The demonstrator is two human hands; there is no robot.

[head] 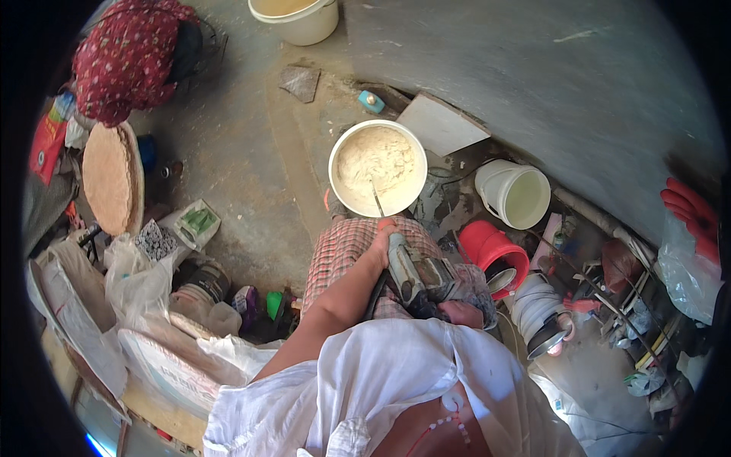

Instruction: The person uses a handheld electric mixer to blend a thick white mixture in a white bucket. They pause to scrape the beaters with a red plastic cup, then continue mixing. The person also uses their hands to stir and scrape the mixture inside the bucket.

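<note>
A dusty power drill [406, 274] lies across my lap, its front end pointing at a white bucket [421, 191]. My left hand [386, 239] is wrapped around the front of the drill, just behind its reddish collar. From there a thin metal rod [377, 197] slants down into the thick cream-coloured paste [377, 157] in the bucket. What sits on the rod's lower end is hidden in the paste. At the drill's rear, my right hand [460, 313] grips the handle; its fingers are largely hidden.
Right of me stand a red bucket [471, 237], a white bucket [501, 181] of pale liquid and piled scraps. A board [442, 125] lies by the wall. Stacked discs [105, 180] and plastic bags [134, 280] crowd the left. A person in red [128, 63] bends at upper left.
</note>
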